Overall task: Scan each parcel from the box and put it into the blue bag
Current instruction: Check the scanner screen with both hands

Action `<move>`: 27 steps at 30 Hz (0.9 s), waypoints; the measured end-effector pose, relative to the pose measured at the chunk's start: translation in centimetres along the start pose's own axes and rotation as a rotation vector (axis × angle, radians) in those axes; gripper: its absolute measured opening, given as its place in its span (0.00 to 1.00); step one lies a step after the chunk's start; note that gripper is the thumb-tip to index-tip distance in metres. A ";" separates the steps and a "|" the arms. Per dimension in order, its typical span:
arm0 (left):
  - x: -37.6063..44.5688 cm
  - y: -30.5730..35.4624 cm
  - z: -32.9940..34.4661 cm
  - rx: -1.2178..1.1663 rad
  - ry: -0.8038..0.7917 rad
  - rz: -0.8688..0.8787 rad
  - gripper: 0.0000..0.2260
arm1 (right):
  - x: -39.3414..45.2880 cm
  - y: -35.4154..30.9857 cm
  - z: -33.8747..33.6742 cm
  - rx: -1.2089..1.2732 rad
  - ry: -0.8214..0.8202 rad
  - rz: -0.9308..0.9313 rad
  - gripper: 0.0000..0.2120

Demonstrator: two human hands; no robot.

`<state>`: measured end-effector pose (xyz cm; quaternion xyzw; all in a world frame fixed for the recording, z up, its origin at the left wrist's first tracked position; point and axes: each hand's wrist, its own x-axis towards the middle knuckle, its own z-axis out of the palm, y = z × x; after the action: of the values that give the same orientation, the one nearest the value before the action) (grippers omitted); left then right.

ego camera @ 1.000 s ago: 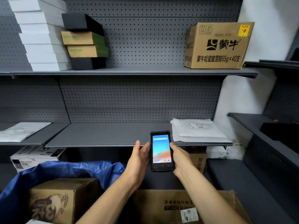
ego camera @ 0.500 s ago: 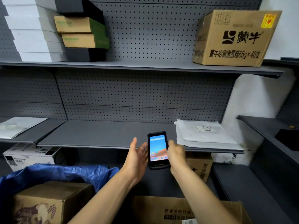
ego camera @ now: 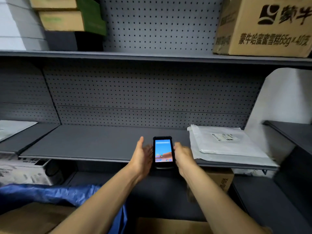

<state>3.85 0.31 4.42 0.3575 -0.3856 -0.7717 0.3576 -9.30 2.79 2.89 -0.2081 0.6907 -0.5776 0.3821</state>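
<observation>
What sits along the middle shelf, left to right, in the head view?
White mailer → left hand → handheld scanner → right hand → stack of white poly mailers.

Two bare forearms, no sleeves in view; left hand (ego camera: 142, 155) and right hand (ego camera: 183, 157) ungloved, no rings or watch seen.

Both forearms reach forward, close together. The right hand (ego camera: 183, 156) curls its fingers around the handheld scanner (ego camera: 163, 152), screen up. The left hand (ego camera: 142, 155) is flat, palm inward, beside its other edge.
</observation>
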 end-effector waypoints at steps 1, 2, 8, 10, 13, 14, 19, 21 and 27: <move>0.8 -0.1 -0.1 0.008 0.001 -0.009 0.34 | 0.9 0.1 0.2 -0.002 -0.005 -0.003 0.16; 1.5 -0.2 -0.2 0.014 -0.001 -0.012 0.34 | 1.7 0.2 0.4 -0.009 -0.016 0.000 0.16; 4.6 -0.4 -0.8 0.089 0.009 -0.038 0.35 | 5.2 0.4 0.9 0.013 -0.068 0.047 0.15; 5.5 -0.4 -0.9 0.094 0.010 -0.048 0.35 | 6.2 0.5 1.2 0.024 -0.081 0.043 0.15; 6.8 -0.6 -0.9 0.099 0.005 -0.057 0.36 | 7.5 0.8 1.6 0.019 -0.077 0.047 0.17; 7.2 -0.7 -0.9 0.101 0.006 -0.062 0.36 | 7.9 0.9 1.6 0.022 -0.072 0.049 0.16; 8.8 -1.0 -1.0 0.160 0.039 -0.081 0.36 | 10.0 1.2 1.7 -0.017 -0.064 0.073 0.15; 9.4 -1.0 -1.0 0.167 0.037 -0.069 0.35 | 10.5 1.2 1.9 -0.042 -0.071 0.077 0.15; 10.1 -1.2 -0.8 0.212 0.011 -0.047 0.33 | 12.0 1.5 2.9 -0.113 -0.056 0.074 0.17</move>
<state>-0.72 -7.78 0.25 0.4065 -0.4545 -0.7329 0.3016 -14.27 -7.49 -2.08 -0.2195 0.7184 -0.5171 0.4102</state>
